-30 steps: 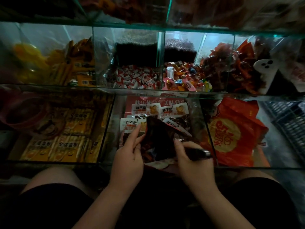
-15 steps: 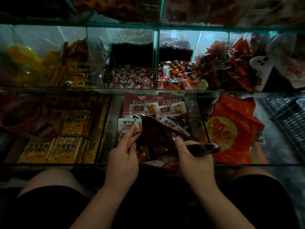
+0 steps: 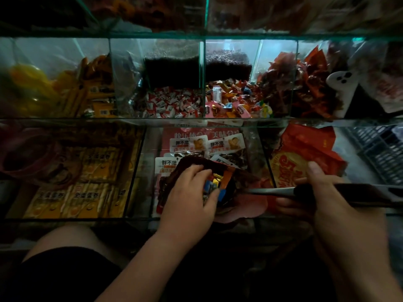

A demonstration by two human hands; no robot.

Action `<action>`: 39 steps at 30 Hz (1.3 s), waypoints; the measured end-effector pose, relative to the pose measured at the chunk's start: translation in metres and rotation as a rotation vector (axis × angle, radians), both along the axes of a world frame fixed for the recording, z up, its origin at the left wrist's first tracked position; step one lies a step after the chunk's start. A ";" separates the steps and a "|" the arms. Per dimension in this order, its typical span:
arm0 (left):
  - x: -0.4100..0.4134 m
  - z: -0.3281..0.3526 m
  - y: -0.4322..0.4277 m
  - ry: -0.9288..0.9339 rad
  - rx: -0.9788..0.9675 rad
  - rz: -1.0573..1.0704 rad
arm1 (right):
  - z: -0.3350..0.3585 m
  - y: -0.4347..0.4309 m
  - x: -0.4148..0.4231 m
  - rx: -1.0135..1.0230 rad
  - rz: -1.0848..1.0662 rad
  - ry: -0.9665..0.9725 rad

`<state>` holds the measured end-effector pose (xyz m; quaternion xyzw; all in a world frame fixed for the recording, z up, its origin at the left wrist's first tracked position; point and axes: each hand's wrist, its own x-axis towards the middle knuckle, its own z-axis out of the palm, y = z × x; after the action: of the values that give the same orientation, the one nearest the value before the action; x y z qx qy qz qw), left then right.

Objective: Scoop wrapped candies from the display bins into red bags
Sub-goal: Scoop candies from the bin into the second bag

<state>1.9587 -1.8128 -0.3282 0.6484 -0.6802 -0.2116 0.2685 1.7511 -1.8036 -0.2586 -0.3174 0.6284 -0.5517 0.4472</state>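
A dark red bag (image 3: pixel 194 163) lies open over the middle lower bin, and colourful wrapped candies (image 3: pixel 214 184) show in its mouth. My left hand (image 3: pixel 192 195) grips the bag's edge with curled fingers. My right hand (image 3: pixel 322 192) holds the dark handle of a scoop (image 3: pixel 270 191), whose flat metal end points left toward the bag's mouth. Whether the scoop carries anything is hidden. Mixed wrapped candies (image 3: pixel 235 101) fill an upper glass bin, and red-and-white candies (image 3: pixel 174 103) fill the one to its left.
A pile of red bags (image 3: pixel 305 153) lies in the lower right bin, just behind my right hand. Yellow packs (image 3: pixel 76 171) fill the lower left bin. White-labelled packs (image 3: pixel 196 144) sit under the open bag. Glass dividers (image 3: pixel 202 83) separate the bins. A grey crate (image 3: pixel 381 153) stands far right.
My right hand has drawn the scoop to the right, out of the bag. My left hand has shifted over the bag's mouth, where colourful candies now show.
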 end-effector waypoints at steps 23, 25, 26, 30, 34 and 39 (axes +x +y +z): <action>-0.035 0.041 -0.101 -0.168 -0.389 -0.243 | 0.041 -0.021 -0.031 -0.239 -0.053 -0.310; -0.048 0.051 -0.134 -0.164 -0.404 -0.283 | 0.049 -0.038 -0.034 -0.257 -0.066 -0.319; -0.055 0.055 -0.150 -0.160 -0.395 -0.294 | 0.052 -0.047 -0.035 -0.266 -0.087 -0.307; -0.077 0.064 -0.207 -0.081 -0.215 -0.275 | 0.050 -0.084 -0.035 -0.365 -0.190 -0.178; -0.075 0.056 -0.213 -0.011 -0.172 -0.232 | 0.020 -0.129 -0.049 -0.328 -0.036 0.093; -0.060 0.053 -0.190 0.136 -0.286 -0.152 | -0.026 -0.128 -0.072 -0.572 0.379 0.645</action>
<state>1.8991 -2.0023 -0.2749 0.5345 -0.7308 -0.1758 0.3865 1.6790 -1.9318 -0.2847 -0.6924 0.4889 -0.4844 0.2166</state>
